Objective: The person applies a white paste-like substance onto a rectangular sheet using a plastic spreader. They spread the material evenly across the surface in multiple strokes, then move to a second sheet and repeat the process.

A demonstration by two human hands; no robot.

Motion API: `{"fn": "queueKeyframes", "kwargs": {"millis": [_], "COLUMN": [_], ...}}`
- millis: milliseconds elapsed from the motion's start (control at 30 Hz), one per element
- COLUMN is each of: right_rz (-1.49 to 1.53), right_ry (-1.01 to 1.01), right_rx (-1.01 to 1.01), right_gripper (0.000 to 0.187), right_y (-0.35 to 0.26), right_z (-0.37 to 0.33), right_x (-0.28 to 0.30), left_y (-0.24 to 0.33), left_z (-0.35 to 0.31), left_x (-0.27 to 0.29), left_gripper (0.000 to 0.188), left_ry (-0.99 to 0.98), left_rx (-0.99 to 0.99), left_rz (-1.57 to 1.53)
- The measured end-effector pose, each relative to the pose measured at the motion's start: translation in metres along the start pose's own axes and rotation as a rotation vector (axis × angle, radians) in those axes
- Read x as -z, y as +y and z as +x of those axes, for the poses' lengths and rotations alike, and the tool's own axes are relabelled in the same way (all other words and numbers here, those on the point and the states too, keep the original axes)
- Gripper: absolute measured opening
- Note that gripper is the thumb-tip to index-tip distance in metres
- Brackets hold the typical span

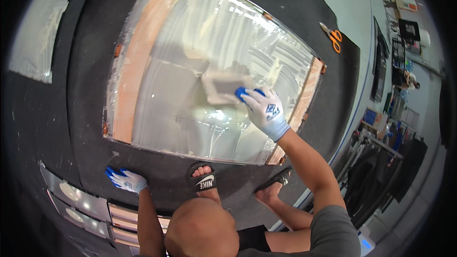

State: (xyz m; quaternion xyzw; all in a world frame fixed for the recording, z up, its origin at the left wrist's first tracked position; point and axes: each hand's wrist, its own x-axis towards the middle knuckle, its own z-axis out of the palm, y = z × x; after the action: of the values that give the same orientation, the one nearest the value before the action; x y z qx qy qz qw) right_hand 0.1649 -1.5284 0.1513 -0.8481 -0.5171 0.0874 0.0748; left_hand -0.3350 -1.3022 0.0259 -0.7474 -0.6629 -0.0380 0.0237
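Observation:
My right hand [266, 109], in a white glove with blue fingers, is closed on the near right edge of a pale rectangular pad [226, 96], blurred by motion. The pad lies over a large glossy panel [176, 109] whose surface carries wet, milky streaks. Strips of orange-tinted film [143, 62] run along the panel's left and right sides. My left hand [126, 180], gloved the same way, rests on the black mat [90, 128] left of my foot, fingers stretched out and holding nothing.
Orange-handled scissors [333, 36] lie on the mat beyond the panel's far right corner. Small orange clips [117, 50] sit along the panel's edges. My sandalled foot [203, 176] stands at its near edge. More panels [78, 195] lie near left; a streaked sheet [38, 38] lies far left.

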Motion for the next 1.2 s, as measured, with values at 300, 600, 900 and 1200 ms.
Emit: {"fn": "queueKeyframes", "kwargs": {"millis": [300,600,900,1200], "right_rz": [-0.231,-0.131,-0.189,-0.266], "right_ry": [0.365,0.202,0.33,0.353], "right_rx": [-0.275,-0.253,-0.265,-0.432], "right_gripper": [0.023,0.028,0.034,0.043], "right_y": [0.153,0.098,0.141,0.184], "right_z": [0.034,-0.067,-0.07,0.017], "right_x": [0.023,-0.016,0.035,0.0], "left_y": [-0.009,-0.021,-0.025,-0.031], "left_z": [0.001,0.003,0.006,0.008], "left_x": [-0.01,-0.018,-0.018,-0.019], "left_gripper": [0.062,0.062,0.061,0.063], "left_ry": [0.011,-0.017,0.012,-0.009], "left_rx": [-0.001,0.039,-0.066,-0.029], "left_rz": [0.058,0.017,0.053,0.043]}}
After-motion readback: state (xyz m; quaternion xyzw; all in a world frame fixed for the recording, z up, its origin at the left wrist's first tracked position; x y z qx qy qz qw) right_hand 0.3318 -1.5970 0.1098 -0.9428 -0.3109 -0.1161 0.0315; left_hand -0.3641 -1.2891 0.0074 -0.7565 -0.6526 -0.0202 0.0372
